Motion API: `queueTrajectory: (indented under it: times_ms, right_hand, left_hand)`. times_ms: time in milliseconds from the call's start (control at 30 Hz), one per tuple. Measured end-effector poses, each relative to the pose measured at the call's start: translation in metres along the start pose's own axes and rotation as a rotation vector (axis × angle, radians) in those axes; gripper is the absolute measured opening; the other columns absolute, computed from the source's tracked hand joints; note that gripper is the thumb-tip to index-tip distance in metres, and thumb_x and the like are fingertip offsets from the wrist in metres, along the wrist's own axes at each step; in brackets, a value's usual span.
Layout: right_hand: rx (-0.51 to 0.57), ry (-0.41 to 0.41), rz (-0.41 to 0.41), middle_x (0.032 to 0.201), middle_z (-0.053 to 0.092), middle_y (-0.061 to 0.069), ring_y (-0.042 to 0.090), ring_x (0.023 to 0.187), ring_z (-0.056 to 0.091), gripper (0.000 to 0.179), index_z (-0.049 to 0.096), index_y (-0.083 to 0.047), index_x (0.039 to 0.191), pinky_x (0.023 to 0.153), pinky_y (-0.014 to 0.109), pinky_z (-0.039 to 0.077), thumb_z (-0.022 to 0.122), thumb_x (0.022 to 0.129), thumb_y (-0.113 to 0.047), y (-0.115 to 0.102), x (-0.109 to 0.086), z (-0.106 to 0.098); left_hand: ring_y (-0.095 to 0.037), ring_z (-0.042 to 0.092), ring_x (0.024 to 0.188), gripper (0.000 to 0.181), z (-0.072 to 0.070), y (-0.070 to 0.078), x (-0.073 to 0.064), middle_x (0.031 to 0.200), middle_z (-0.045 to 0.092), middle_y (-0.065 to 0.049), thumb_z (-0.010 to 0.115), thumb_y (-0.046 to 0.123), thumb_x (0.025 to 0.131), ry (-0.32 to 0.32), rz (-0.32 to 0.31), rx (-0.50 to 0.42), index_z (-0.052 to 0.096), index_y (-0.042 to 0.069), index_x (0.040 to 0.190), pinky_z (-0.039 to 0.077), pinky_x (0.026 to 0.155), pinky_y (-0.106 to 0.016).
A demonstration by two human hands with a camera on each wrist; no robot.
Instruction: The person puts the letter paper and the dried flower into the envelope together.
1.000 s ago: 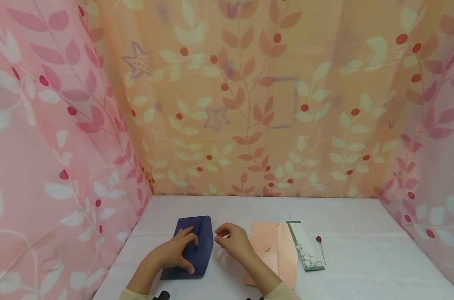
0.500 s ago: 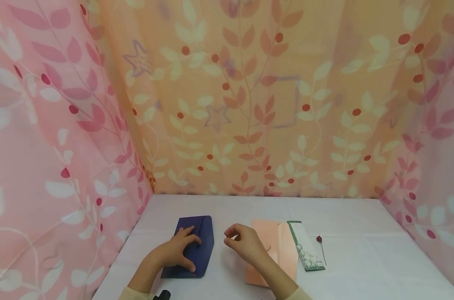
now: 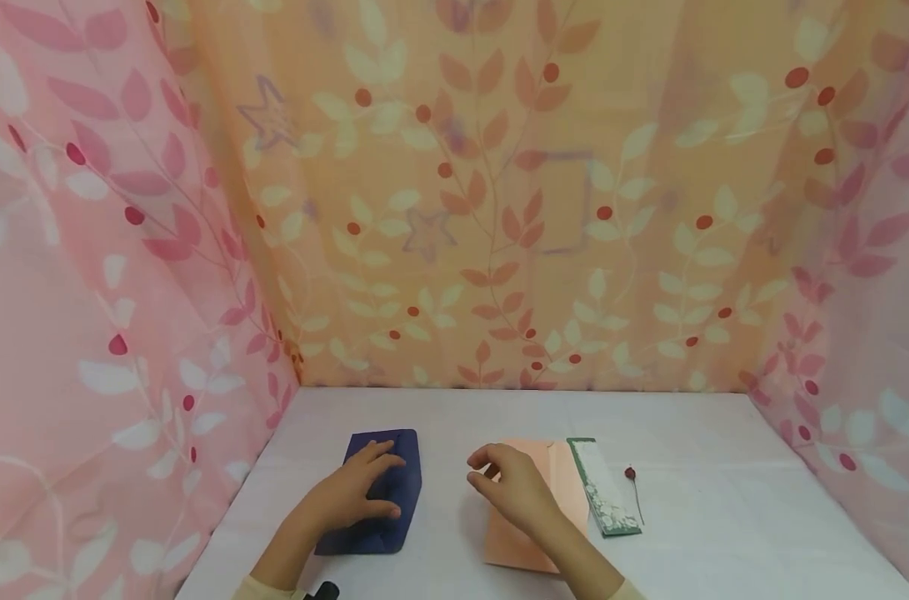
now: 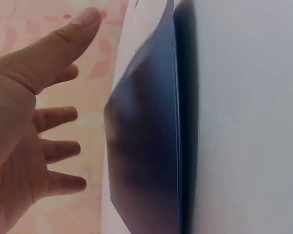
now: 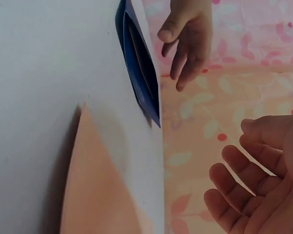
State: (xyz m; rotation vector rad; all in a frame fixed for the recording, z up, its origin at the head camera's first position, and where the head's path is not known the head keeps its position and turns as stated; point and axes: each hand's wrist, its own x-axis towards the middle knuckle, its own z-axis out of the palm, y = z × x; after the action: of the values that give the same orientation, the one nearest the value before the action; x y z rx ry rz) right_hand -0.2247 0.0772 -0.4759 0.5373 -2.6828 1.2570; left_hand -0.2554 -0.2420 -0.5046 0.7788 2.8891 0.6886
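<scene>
A navy envelope [image 3: 409, 483] lies on the left side of the table. My left hand [image 3: 347, 500] hovers over it with fingers spread; the left wrist view shows a gap between hand and envelope [image 4: 141, 136]. From the right wrist view, the blue envelope's mouth gapes. My right hand [image 3: 517, 490] is held above the left part of a peach envelope [image 3: 570, 492], fingers loosely bent, holding nothing. That palm [image 5: 268, 195] is bare in the right wrist view, beside the raised-looking peach edge [image 5: 97, 180].
Right of the peach envelope lies a narrow white card with green floral borders [image 3: 602, 487]. Farther right is a small dried red rose on a thin stem [image 3: 631, 473]. Floral curtains [image 3: 491, 208] enclose the white table [image 3: 709, 467] at the back and sides.
My right hand has moved right, away from the navy envelope and over the peach one. My left hand has lifted off the navy envelope, its fingers straightening.
</scene>
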Motion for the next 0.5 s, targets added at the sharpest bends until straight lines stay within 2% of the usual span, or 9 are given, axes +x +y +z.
queueTrajectory:
  times_ms: [233,367,500]
  right_hand:
    - [-0.074,0.082,-0.011,0.103,0.07,-0.014,0.011,0.094,0.064,0.011,0.072,-0.027,0.102,0.083,0.033,0.053,0.076,0.093,-0.022,0.006,-0.011,-0.028]
    - [-0.135,0.114,-0.021,0.105,0.069,-0.019,0.011,0.097,0.064,0.014,0.073,-0.028,0.104,0.085,0.035,0.054,0.078,0.092,-0.024,0.009,-0.016,-0.042]
    - [-0.183,0.148,-0.025,0.105,0.068,-0.02,0.012,0.099,0.063,0.017,0.073,-0.028,0.106,0.086,0.038,0.054,0.079,0.091,-0.025,0.012,-0.023,-0.057]
  left_hand:
    - [-0.037,0.03,0.153,0.068,0.003,0.037,0.008,0.163,0.04,-0.005,0.079,0.054,0.084,-0.015,0.095,0.085,0.056,0.027,0.143,0.032,0.117,-0.062]
    - [-0.034,0.034,0.151,0.066,0.007,0.059,0.019,0.161,0.041,-0.003,0.079,0.054,0.084,-0.004,0.184,0.152,0.056,0.03,0.141,0.038,0.115,-0.057]
    - [-0.035,0.034,0.151,0.066,0.013,0.083,0.03,0.16,0.043,-0.004,0.078,0.055,0.085,-0.009,0.288,0.191,0.056,0.03,0.141,0.038,0.115,-0.057]
